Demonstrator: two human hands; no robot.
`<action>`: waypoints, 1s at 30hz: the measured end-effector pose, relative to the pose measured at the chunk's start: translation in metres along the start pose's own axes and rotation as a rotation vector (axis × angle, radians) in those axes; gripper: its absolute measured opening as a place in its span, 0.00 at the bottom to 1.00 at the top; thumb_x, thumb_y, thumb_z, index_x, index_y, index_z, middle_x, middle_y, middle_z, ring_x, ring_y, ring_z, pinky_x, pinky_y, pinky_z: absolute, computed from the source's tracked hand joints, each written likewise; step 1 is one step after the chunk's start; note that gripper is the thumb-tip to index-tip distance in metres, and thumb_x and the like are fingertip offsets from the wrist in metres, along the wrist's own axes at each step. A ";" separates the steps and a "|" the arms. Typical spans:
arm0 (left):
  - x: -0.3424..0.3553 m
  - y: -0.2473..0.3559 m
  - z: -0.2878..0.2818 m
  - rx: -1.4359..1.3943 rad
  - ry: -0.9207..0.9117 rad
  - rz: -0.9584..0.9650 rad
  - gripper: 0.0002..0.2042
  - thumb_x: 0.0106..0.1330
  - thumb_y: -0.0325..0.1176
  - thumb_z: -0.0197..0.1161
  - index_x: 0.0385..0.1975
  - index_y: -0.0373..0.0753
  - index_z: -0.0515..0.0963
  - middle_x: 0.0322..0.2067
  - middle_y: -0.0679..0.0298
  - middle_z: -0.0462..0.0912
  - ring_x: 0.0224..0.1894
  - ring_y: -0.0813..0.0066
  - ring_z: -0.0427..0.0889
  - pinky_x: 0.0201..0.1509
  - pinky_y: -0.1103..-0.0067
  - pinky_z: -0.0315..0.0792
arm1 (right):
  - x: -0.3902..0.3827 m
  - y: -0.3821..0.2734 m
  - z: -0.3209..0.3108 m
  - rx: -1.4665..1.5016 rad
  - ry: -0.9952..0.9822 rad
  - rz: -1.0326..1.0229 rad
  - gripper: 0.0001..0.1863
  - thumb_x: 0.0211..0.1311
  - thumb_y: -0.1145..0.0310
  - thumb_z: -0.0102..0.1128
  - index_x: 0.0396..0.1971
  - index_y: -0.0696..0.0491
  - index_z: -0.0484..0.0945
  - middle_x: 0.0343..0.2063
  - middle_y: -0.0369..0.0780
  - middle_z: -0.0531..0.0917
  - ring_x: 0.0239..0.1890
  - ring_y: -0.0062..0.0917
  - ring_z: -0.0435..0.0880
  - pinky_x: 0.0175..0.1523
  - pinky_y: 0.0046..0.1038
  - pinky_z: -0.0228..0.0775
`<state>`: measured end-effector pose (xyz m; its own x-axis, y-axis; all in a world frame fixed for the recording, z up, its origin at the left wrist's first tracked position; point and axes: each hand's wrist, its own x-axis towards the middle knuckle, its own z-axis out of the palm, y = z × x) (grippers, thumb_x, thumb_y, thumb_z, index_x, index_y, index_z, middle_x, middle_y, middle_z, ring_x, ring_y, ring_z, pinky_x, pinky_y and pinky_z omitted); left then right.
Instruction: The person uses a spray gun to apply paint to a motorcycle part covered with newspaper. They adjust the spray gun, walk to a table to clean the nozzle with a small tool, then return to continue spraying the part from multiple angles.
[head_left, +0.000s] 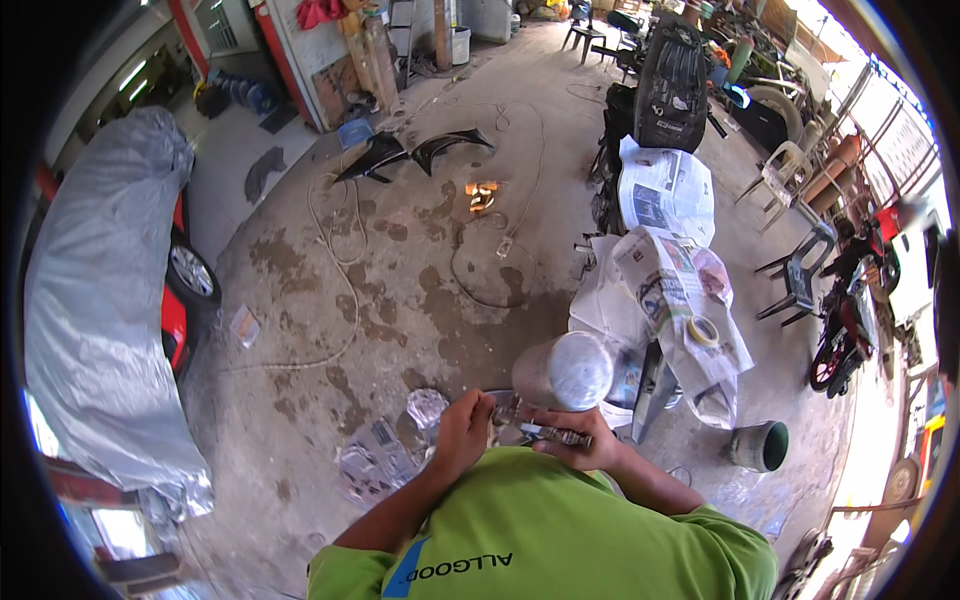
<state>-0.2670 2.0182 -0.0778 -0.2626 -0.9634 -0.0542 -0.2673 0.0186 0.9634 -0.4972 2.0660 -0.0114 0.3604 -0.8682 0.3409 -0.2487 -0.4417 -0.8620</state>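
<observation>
Both hands hold a metal spray gun point(528, 428) close to my chest, its shiny round cup point(563, 372) tipped up toward the camera. My left hand point(462, 432) is closed around the gun's left end. My right hand point(585, 440) wraps the gun's body from the right. My green shirt fills the lower edge of the view. What my left fingers do at the gun's tip is hidden.
A motorcycle masked with newspaper point(672, 285) stands just right of the hands, a tape roll point(703, 330) on it. A car under a grey cover point(100, 300) is at left. Black fairing panels point(410, 152), a cable point(340, 270), a small bucket point(760, 445), plastic chairs point(800, 275) and a red motorcycle point(848, 335) surround me.
</observation>
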 end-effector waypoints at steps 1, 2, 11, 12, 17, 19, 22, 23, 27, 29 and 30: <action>0.011 -0.003 0.000 -0.039 -0.033 -0.091 0.16 0.79 0.39 0.56 0.30 0.35 0.76 0.17 0.63 0.74 0.20 0.78 0.73 0.26 0.74 0.67 | 0.010 0.011 -0.005 0.011 -0.022 0.022 0.27 0.59 0.71 0.74 0.60 0.53 0.81 0.53 0.47 0.86 0.54 0.41 0.87 0.60 0.35 0.77; 0.026 -0.003 -0.002 -0.044 -0.050 -0.160 0.18 0.80 0.41 0.53 0.30 0.35 0.76 0.16 0.64 0.72 0.20 0.78 0.73 0.26 0.74 0.67 | 0.022 0.022 -0.009 0.023 -0.046 0.043 0.27 0.59 0.71 0.74 0.60 0.53 0.81 0.52 0.46 0.86 0.53 0.42 0.87 0.60 0.36 0.77; 0.174 -0.053 -0.036 -0.168 -0.064 -0.479 0.24 0.79 0.50 0.55 0.23 0.37 0.75 0.16 0.71 0.71 0.18 0.82 0.71 0.23 0.79 0.63 | 0.145 0.154 -0.025 0.050 -0.129 0.087 0.19 0.58 0.64 0.76 0.48 0.52 0.86 0.39 0.47 0.88 0.39 0.42 0.89 0.45 0.38 0.82; 0.196 -0.064 -0.041 -0.215 -0.027 -0.516 0.24 0.78 0.50 0.56 0.23 0.37 0.75 0.17 0.71 0.72 0.18 0.82 0.71 0.23 0.79 0.63 | 0.162 0.172 -0.027 0.034 -0.133 0.087 0.19 0.59 0.64 0.76 0.49 0.52 0.86 0.39 0.47 0.88 0.39 0.42 0.89 0.45 0.38 0.82; 0.333 -0.110 -0.081 -0.481 0.138 -0.489 0.20 0.78 0.45 0.59 0.25 0.38 0.76 0.21 0.68 0.76 0.18 0.83 0.68 0.23 0.83 0.63 | 0.256 0.275 -0.045 -0.088 -0.004 0.235 0.20 0.60 0.63 0.75 0.50 0.52 0.85 0.39 0.44 0.88 0.39 0.40 0.89 0.44 0.37 0.81; 0.398 -0.131 -0.113 -0.475 0.199 -0.579 0.16 0.78 0.41 0.60 0.28 0.37 0.77 0.25 0.67 0.79 0.19 0.85 0.70 0.23 0.85 0.63 | 0.293 0.321 -0.049 -0.089 0.103 0.337 0.26 0.61 0.64 0.73 0.59 0.51 0.81 0.41 0.45 0.88 0.40 0.39 0.89 0.46 0.35 0.81; 0.496 -0.159 -0.158 -0.466 0.256 -0.547 0.12 0.78 0.38 0.60 0.33 0.37 0.77 0.28 0.68 0.79 0.21 0.86 0.70 0.23 0.86 0.62 | 0.354 0.364 -0.068 -0.068 0.259 0.467 0.32 0.63 0.66 0.72 0.67 0.50 0.74 0.41 0.48 0.88 0.39 0.39 0.89 0.47 0.35 0.79; 0.532 -0.160 -0.173 -0.487 0.245 -0.549 0.12 0.78 0.39 0.59 0.33 0.37 0.77 0.28 0.68 0.79 0.21 0.85 0.69 0.23 0.86 0.61 | 0.376 0.372 -0.081 -0.087 0.224 0.605 0.31 0.63 0.66 0.71 0.67 0.51 0.74 0.40 0.49 0.87 0.37 0.38 0.89 0.46 0.35 0.79; 0.665 -0.136 -0.213 -0.528 0.205 -0.534 0.16 0.79 0.43 0.56 0.31 0.39 0.75 0.27 0.67 0.77 0.21 0.84 0.67 0.23 0.83 0.60 | 0.430 0.416 -0.111 -0.147 0.330 0.798 0.29 0.63 0.65 0.70 0.65 0.50 0.76 0.33 0.54 0.85 0.31 0.45 0.85 0.41 0.37 0.77; 0.724 -0.125 -0.226 -0.601 0.253 -0.501 0.18 0.80 0.45 0.55 0.29 0.39 0.74 0.26 0.68 0.76 0.22 0.83 0.67 0.23 0.83 0.60 | 0.455 0.438 -0.124 -0.170 0.337 0.835 0.27 0.62 0.63 0.70 0.62 0.49 0.78 0.33 0.54 0.85 0.33 0.49 0.85 0.41 0.38 0.77; 0.746 -0.119 -0.229 -0.614 0.226 -0.441 0.17 0.79 0.44 0.57 0.28 0.41 0.72 0.24 0.70 0.72 0.22 0.83 0.68 0.23 0.82 0.61 | 0.465 0.451 -0.130 -0.195 0.371 0.832 0.27 0.62 0.62 0.71 0.62 0.49 0.79 0.33 0.53 0.85 0.35 0.49 0.85 0.42 0.39 0.77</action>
<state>-0.2187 1.2355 -0.1725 -0.0388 -0.8797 -0.4740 0.2739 -0.4656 0.8416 -0.5582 1.4335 -0.1924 -0.3038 -0.9242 -0.2316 -0.4567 0.3546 -0.8159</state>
